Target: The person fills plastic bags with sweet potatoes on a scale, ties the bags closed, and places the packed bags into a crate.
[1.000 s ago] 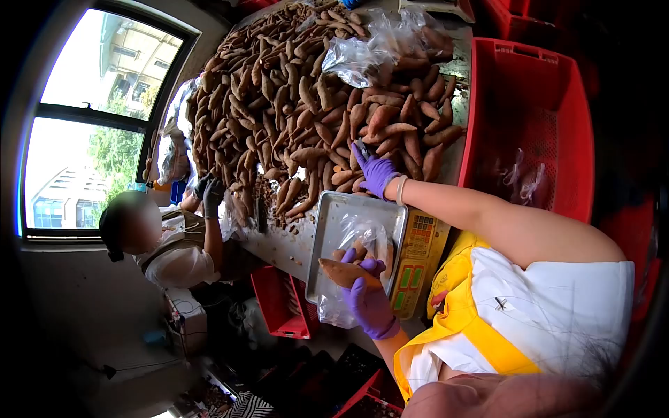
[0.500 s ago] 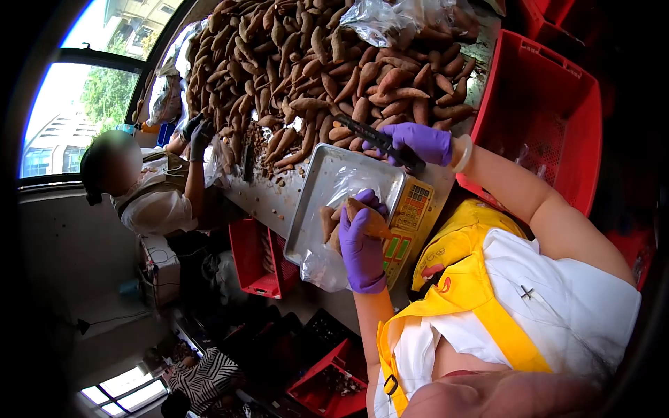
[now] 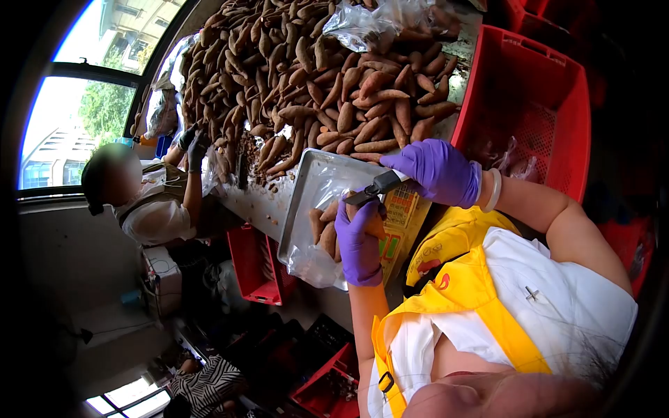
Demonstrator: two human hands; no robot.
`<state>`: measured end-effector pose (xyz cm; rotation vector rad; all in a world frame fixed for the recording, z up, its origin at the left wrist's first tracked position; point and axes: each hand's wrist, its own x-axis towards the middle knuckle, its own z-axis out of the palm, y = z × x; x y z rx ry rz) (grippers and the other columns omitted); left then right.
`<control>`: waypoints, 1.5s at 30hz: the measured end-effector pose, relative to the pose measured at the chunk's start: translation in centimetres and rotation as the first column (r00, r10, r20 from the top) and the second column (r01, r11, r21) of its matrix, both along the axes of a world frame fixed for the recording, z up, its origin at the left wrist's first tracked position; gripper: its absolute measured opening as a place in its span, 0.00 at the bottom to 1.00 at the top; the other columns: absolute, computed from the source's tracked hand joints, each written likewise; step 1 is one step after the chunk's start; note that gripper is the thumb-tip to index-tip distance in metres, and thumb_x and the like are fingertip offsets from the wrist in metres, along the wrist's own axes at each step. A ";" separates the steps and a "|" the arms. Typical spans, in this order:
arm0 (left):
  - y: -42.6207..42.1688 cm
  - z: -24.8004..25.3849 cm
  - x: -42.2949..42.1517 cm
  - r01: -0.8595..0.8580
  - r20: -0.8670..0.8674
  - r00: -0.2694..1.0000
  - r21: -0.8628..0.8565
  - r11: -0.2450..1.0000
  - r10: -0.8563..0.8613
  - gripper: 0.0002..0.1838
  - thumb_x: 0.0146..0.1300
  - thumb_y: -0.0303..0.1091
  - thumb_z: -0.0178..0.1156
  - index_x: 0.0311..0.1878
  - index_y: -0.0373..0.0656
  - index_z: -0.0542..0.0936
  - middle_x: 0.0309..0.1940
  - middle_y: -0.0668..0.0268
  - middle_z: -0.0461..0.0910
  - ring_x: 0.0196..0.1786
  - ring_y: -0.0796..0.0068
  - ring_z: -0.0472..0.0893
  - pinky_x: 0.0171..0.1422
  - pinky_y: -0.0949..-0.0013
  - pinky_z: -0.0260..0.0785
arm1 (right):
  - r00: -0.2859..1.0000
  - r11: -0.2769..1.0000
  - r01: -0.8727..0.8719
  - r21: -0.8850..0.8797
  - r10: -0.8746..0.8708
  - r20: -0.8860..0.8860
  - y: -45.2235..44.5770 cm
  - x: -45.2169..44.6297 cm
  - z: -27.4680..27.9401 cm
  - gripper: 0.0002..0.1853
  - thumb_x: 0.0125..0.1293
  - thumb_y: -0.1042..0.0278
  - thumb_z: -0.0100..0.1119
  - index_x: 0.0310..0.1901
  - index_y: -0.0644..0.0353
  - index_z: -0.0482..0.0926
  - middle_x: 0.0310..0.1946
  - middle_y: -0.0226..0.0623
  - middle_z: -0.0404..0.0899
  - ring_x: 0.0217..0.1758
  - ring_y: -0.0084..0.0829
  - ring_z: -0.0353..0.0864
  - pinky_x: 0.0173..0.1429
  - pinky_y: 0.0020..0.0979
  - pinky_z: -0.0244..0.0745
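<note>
Metal tabletop [image 3: 265, 223] is bearing heaped sweet potatoes [image 3: 279, 76] far side, left hand [image 3: 359, 244] is clasping one potato [image 3: 375, 225], right hand [image 3: 437, 171] is gripping a dark tool [image 3: 382, 184] beside it.

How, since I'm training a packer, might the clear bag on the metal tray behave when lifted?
The clear bag probably hangs floppy, since its film looks thin and crumpled. It may feel weighty, as rounded sweet potatoes appear to lie inside; these could shift.

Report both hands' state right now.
Left purple-gloved hand: closed around a brown, elongated sweet potato.
Right purple-gloved hand: closed on a narrow black handheld tool, its far end by the left hand.
</note>
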<state>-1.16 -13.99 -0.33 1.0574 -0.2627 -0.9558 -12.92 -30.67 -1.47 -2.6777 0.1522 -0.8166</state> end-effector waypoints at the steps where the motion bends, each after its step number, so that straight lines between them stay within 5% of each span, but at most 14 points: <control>1: 0.1 0.1 -0.1 -0.001 -0.004 1.000 0.011 1.000 0.001 0.14 0.57 0.30 0.61 0.46 0.39 0.76 0.36 0.67 0.77 0.38 0.76 0.75 0.47 0.72 0.67 | 0.999 1.000 -0.009 0.012 0.010 -0.033 0.0 -0.1 0.1 0.32 0.49 0.74 0.67 0.60 0.56 0.73 0.40 0.39 0.77 0.42 0.41 0.78 0.46 0.39 0.72; 5: 1.1 0.3 -0.1 0.077 0.178 0.979 0.124 0.989 -0.098 0.12 0.52 0.26 0.62 0.42 0.40 0.78 0.35 0.69 0.77 0.38 0.79 0.74 0.46 0.76 0.66 | 0.971 0.989 0.133 0.059 -0.118 -0.206 -0.8 0.9 -2.7 0.25 0.55 0.70 0.64 0.57 0.57 0.75 0.38 0.41 0.79 0.42 0.43 0.80 0.44 0.36 0.75; 7: 1.1 2.8 -1.6 0.065 0.251 0.963 0.151 0.986 -0.102 0.12 0.49 0.19 0.61 0.38 0.41 0.79 0.34 0.71 0.78 0.40 0.80 0.75 0.50 0.76 0.67 | 0.766 0.878 0.400 0.263 -0.163 -0.622 -4.1 1.9 -3.8 0.17 0.61 0.66 0.60 0.53 0.59 0.78 0.34 0.43 0.82 0.39 0.46 0.82 0.40 0.34 0.77; 8: 1.0 2.2 -1.2 0.056 0.301 0.951 0.054 0.997 -0.070 0.13 0.50 0.18 0.61 0.40 0.42 0.79 0.37 0.70 0.78 0.41 0.79 0.75 0.52 0.74 0.68 | 0.936 0.835 0.246 0.492 -0.071 -0.346 -4.6 1.6 -8.7 0.15 0.68 0.60 0.56 0.49 0.62 0.79 0.30 0.39 0.84 0.28 0.36 0.82 0.32 0.27 0.76; 9: 0.5 1.3 -1.2 0.037 0.335 0.942 -0.053 0.998 -0.017 0.13 0.51 0.18 0.61 0.41 0.42 0.78 0.39 0.69 0.78 0.42 0.78 0.76 0.53 0.73 0.68 | 0.979 0.450 0.115 0.886 0.101 -0.179 -2.7 1.9 -7.7 0.18 0.70 0.52 0.55 0.48 0.58 0.81 0.33 0.32 0.84 0.28 0.25 0.81 0.30 0.23 0.74; 10: -0.3 1.3 -1.7 -0.059 0.298 0.950 -0.141 0.988 0.099 0.14 0.53 0.18 0.61 0.43 0.42 0.77 0.43 0.67 0.77 0.44 0.77 0.76 0.55 0.72 0.68 | 0.954 0.090 0.120 0.989 0.266 -0.140 -1.5 1.6 -5.3 0.19 0.70 0.48 0.55 0.48 0.56 0.81 0.34 0.29 0.83 0.27 0.21 0.79 0.30 0.21 0.73; 12: -1.5 0.6 -1.8 -0.114 0.299 0.934 -0.276 0.954 0.198 0.15 0.57 0.19 0.62 0.47 0.43 0.74 0.52 0.64 0.73 0.51 0.74 0.75 0.60 0.70 0.66 | 0.948 -0.525 0.094 0.846 0.308 0.085 1.5 1.2 -3.0 0.23 0.69 0.44 0.55 0.56 0.52 0.78 0.35 0.29 0.81 0.27 0.17 0.76 0.31 0.18 0.70; 15: -2.6 -1.7 -1.8 -0.021 0.544 0.832 -0.167 0.986 0.109 0.17 0.60 0.19 0.60 0.51 0.41 0.74 0.60 0.60 0.71 0.64 0.67 0.70 0.71 0.64 0.60 | 0.979 -0.648 -0.019 0.761 0.141 0.145 2.1 2.7 -6.9 0.23 0.71 0.49 0.54 0.63 0.48 0.71 0.29 0.26 0.77 0.26 0.17 0.72 0.29 0.19 0.67; 17: -1.8 -2.3 -1.8 0.057 0.631 0.774 0.026 0.998 -0.060 0.26 0.61 0.21 0.61 0.64 0.39 0.70 0.67 0.57 0.66 0.71 0.66 0.65 0.75 0.64 0.54 | 0.992 -0.683 -0.059 0.728 0.043 0.120 0.5 2.7 -6.4 0.13 0.68 0.58 0.60 0.49 0.55 0.81 0.25 0.22 0.75 0.27 0.14 0.72 0.29 0.18 0.66; 21: -0.8 -0.6 -1.8 0.250 0.193 0.947 0.064 0.966 -0.257 0.31 0.61 0.26 0.64 0.68 0.36 0.66 0.63 0.60 0.70 0.66 0.70 0.69 0.71 0.68 0.60 | 0.992 0.042 -0.053 0.998 0.119 0.047 0.1 1.9 -1.4 0.13 0.67 0.65 0.62 0.50 0.59 0.81 0.38 0.25 0.83 0.38 0.17 0.79 0.44 0.20 0.73; 23: -0.8 -1.3 -1.4 0.247 0.145 0.948 0.226 0.942 -0.283 0.27 0.60 0.28 0.66 0.63 0.36 0.71 0.50 0.66 0.79 0.48 0.79 0.79 0.53 0.77 0.71 | 0.974 0.250 -0.205 0.946 0.150 0.171 1.5 1.9 -1.0 0.16 0.66 0.64 0.64 0.53 0.60 0.80 0.37 0.24 0.83 0.42 0.20 0.80 0.48 0.24 0.75; 27: -0.1 -1.4 -1.5 0.004 0.137 0.990 0.201 0.980 -0.032 0.18 0.60 0.25 0.64 0.53 0.37 0.75 0.47 0.69 0.79 0.46 0.82 0.77 0.53 0.78 0.69 | 0.996 0.821 -0.039 0.570 -0.014 0.089 0.3 -0.1 -0.1 0.17 0.63 0.65 0.66 0.52 0.59 0.79 0.46 0.39 0.83 0.46 0.35 0.85 0.50 0.29 0.77; 35: -0.1 -1.8 -0.3 -0.087 0.394 0.918 0.294 0.952 -0.037 0.18 0.58 0.27 0.66 0.51 0.38 0.76 0.41 0.71 0.78 0.42 0.83 0.75 0.48 0.78 0.69 | 0.998 0.986 0.018 0.166 -0.027 0.054 -0.3 -1.9 -0.6 0.20 0.57 0.64 0.68 0.52 0.52 0.79 0.32 0.40 0.78 0.35 0.45 0.80 0.38 0.40 0.74; 45: 0.0 -1.0 -0.8 -0.056 0.415 0.907 0.297 0.953 -0.076 0.17 0.58 0.25 0.65 0.51 0.39 0.76 0.40 0.72 0.77 0.42 0.84 0.74 0.48 0.78 0.68 | 0.999 0.995 0.029 0.094 -0.031 0.021 0.3 -1.8 -0.7 0.24 0.53 0.71 0.68 0.54 0.53 0.76 0.35 0.38 0.78 0.39 0.42 0.80 0.42 0.39 0.73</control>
